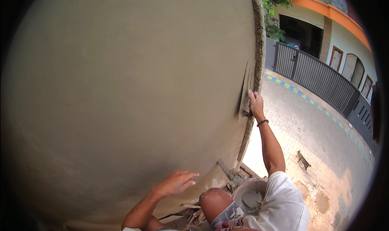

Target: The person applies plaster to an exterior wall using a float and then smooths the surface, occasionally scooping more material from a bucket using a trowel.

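Observation:
My right hand grips a long, flat plastering trowel, its blade against the grey plastered wall close to the wall's rough right edge. A dark beaded bracelet circles the right wrist. Lower down, my left hand is held in front of the wall with its fingers stretched out and nothing in it. Whether its fingertips touch the plaster, I cannot tell. Beside my bent knee stands a round bucket with wet grey mortar in it, partly hidden by my right sleeve.
Broken wood and rubble lie at the wall's foot around my knee. Right of the wall edge runs a paved lane, where a small dark animal, apparently a cat, is. Across it stand a grey slatted gate and a house.

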